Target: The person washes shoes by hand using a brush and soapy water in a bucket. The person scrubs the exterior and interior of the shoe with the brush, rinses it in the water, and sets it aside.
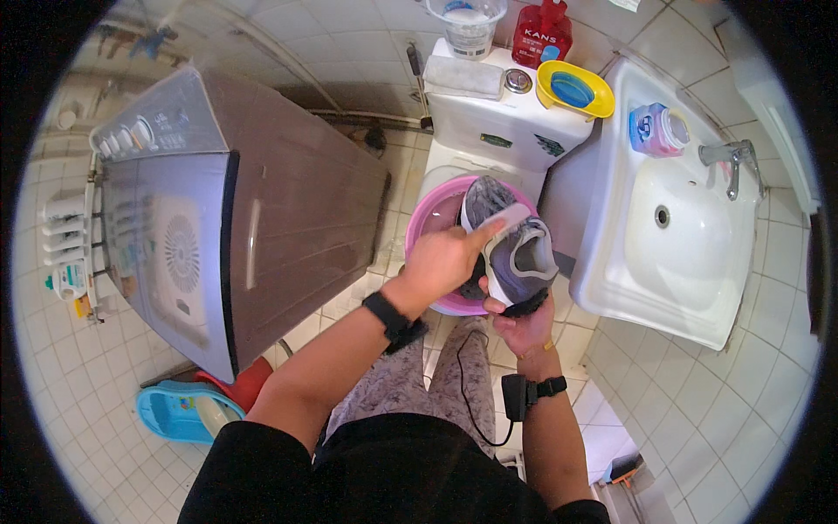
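Observation:
My left hand (445,262) grips a pale, flat-backed tool (514,216), apparently a brush, against the front of a grey and purple sneaker (517,262). No bristles show. Around the heel and dark sole of that shoe, my right hand (524,324) is closed from below. Its toe points away from me, and whitish suds lie on the upper. Under the shoe is a pink basin (419,226) with liquid in it, over the toilet bowl. A dark thing, partly hidden, shows in the basin beside the shoe.
A washing machine (294,196) stands at left, a white washbasin (609,262) at right. On the toilet tank (510,131) are a folded cloth (463,76), a yellow dish (605,98), a red bottle (542,33) and a clear tub (468,33). A blue basin (163,416) sits lower left.

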Tool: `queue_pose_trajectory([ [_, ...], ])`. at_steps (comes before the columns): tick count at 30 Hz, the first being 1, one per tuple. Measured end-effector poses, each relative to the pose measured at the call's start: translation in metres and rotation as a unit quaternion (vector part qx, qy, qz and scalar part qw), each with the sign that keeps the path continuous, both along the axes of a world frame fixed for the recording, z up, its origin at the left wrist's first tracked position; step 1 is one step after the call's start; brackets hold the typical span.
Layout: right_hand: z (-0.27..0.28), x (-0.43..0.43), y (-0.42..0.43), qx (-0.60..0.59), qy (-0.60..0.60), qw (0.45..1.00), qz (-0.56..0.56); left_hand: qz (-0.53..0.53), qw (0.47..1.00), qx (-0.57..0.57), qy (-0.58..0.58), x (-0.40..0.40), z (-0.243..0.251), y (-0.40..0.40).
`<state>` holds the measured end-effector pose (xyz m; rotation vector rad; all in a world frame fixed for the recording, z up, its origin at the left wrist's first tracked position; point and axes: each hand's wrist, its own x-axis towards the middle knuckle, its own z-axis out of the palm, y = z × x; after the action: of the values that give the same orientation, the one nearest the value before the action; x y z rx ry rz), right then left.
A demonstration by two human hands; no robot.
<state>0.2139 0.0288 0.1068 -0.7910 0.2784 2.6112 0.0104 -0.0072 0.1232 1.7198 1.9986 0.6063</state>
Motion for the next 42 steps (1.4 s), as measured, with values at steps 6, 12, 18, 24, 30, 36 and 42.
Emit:
queue_pose_trajectory([
  [6, -0.006, 0.006, -0.007, 0.022, -0.006, 0.999, 0.030, 0.022, 0.989, -0.030, 0.145, -0.038, -0.042, 0.033],
  [12, -0.021, 0.008, -0.006, -0.053, 0.041, 0.997, -0.039, 0.002, 1.000, 0.019, 0.000, -0.010, 0.008, -0.011],
  [18, -0.012, -0.002, -0.002, -0.044, 0.105, 0.993, -0.019, -0.021, 0.999, 0.001, 0.033, 0.003, 0.008, -0.003],
  [24, -0.010, -0.005, -0.002, -0.026, 0.074, 0.996, -0.041, 0.039, 0.994, 0.027, 0.097, -0.019, -0.022, 0.021],
  [30, -0.016, 0.001, 0.010, -0.058, 0.062, 0.995, -0.059, -0.029, 0.998, 0.044, 0.027, 0.005, 0.023, -0.018],
  [36, -0.004, -0.008, 0.002, -0.051, 0.086, 0.995, -0.027, 0.032, 0.995, -0.026, 0.095, -0.026, -0.040, 0.020],
  [42, -0.019, -0.003, 0.002, -0.117, 0.124, 0.982, -0.078, 0.072, 0.996, 0.055, 0.005, -0.010, -0.030, -0.002],
])
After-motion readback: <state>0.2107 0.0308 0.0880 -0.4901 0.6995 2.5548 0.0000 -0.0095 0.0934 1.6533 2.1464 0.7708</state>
